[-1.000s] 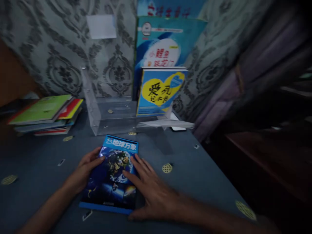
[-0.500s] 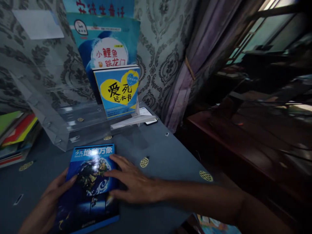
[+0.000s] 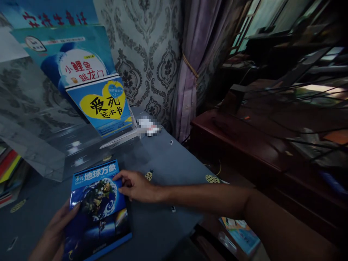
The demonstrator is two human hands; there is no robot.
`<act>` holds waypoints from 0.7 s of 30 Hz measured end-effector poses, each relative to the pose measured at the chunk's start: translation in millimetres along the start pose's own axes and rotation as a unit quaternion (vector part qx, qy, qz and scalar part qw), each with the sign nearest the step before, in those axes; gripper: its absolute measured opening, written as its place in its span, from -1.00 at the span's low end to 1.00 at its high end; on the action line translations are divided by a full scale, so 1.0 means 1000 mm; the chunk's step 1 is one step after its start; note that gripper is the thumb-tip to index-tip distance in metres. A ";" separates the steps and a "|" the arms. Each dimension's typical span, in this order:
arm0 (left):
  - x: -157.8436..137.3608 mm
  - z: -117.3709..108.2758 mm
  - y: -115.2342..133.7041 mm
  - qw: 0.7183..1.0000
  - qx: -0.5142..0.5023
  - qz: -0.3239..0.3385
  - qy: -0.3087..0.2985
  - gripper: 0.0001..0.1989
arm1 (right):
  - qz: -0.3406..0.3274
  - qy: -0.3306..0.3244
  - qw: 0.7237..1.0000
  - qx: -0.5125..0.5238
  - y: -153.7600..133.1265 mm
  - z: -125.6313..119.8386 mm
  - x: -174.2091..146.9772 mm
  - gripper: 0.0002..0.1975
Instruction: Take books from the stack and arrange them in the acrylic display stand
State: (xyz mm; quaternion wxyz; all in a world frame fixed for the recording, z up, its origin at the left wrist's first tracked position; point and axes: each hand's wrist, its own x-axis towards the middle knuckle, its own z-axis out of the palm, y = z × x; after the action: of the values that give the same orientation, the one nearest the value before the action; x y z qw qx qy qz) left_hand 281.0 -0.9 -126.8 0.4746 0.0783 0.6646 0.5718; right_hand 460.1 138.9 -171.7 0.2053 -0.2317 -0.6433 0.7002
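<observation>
A blue book (image 3: 99, 214) with the Earth on its cover lies on the grey-blue tabletop, face up. My left hand (image 3: 56, 228) grips its left side, thumb on the cover and the other fingers partly hidden. At the upper right edge, my right hand (image 3: 137, 185) has curled fingers, with thumb and forefinger touching the cover's border. Behind it, a clear acrylic rack (image 3: 51, 156) holds a blue-and-yellow book (image 3: 106, 107) in front of a taller teal book (image 3: 81, 43). A further blue book (image 3: 54, 11) rises at the back.
Stacked colourful books (image 3: 9, 174) stand at the left. A pixelated patch covers something beside the rack. A patterned wall covering and a tied purple curtain (image 3: 187, 83) are behind. At right is dark red furniture (image 3: 233, 141); another book (image 3: 240, 235) lies below the table's right edge.
My view has swung right, so the rack and its books appear farther left. My right hand has drawn back from across the cover to the book's right edge, its fingers curling.
</observation>
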 end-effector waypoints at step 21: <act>0.020 0.097 -0.002 0.988 -0.091 0.040 -0.118 -0.43 | -0.081 0.163 0.982 0.049 -0.008 -0.076 -0.013 -0.74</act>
State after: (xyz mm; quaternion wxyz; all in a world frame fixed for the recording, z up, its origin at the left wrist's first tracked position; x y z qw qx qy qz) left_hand 341.4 78.1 -129.4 0.5316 0.1283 0.5456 0.6350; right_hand 515.4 192.6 -168.3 0.3747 -0.2793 -0.5826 0.6650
